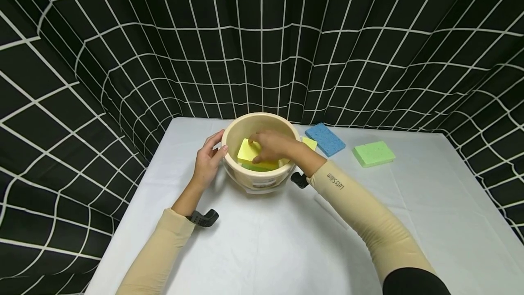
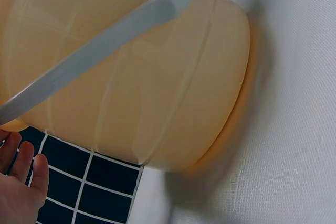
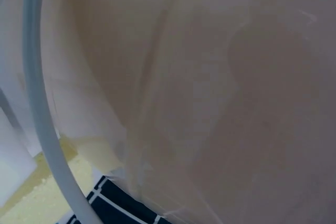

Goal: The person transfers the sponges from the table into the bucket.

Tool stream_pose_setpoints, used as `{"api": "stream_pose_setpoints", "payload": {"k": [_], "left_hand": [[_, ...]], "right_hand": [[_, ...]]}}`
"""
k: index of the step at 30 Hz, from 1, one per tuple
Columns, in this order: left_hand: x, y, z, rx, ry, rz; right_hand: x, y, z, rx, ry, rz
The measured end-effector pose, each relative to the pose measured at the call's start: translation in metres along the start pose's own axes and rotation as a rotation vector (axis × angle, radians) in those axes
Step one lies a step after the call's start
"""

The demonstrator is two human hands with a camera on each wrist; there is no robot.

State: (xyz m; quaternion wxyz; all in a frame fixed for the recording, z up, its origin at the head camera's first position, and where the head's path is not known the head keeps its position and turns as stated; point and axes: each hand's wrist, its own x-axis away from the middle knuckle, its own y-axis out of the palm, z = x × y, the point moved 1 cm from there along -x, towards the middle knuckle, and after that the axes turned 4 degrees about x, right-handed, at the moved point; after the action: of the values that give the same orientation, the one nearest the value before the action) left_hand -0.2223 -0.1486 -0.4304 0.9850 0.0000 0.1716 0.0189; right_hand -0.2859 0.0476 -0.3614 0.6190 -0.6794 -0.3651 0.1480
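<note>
The right hand (image 1: 272, 144) is down in the bucket (image 1: 241, 173), with bent fingers and thumb set apart over the yellow sponge (image 1: 246, 153). The hand hides part of it, so I can't tell if they pinch it. The sponge shows to the left of the fingers and in front of the thumb. Only a bit of green (image 1: 251, 167) peeks out below. The right wrist view is dim and misses the hand. The left hand (image 1: 206, 160) touches the rim, fingers loose and thumb apart.
</note>
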Motion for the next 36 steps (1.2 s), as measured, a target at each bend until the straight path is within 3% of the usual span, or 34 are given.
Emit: {"api": "stream_pose_setpoints", "payload": {"k": [19, 27, 36], "left_hand": [[-0.001, 0.000, -0.003, -0.015, -0.001, 0.005], [-0.001, 0.000, -0.003, 0.001, 0.004, 0.011], [-0.001, 0.001, -0.003, 0.002, 0.021, 0.006]], "right_hand": [[-0.007, 0.007, -0.001, 0.059, -0.030, -0.057], [0.002, -0.001, 0.000, -0.016, -0.061, 0.037], [0.032, -0.018, 0.000, -0.104, -0.093, 0.153]]}}
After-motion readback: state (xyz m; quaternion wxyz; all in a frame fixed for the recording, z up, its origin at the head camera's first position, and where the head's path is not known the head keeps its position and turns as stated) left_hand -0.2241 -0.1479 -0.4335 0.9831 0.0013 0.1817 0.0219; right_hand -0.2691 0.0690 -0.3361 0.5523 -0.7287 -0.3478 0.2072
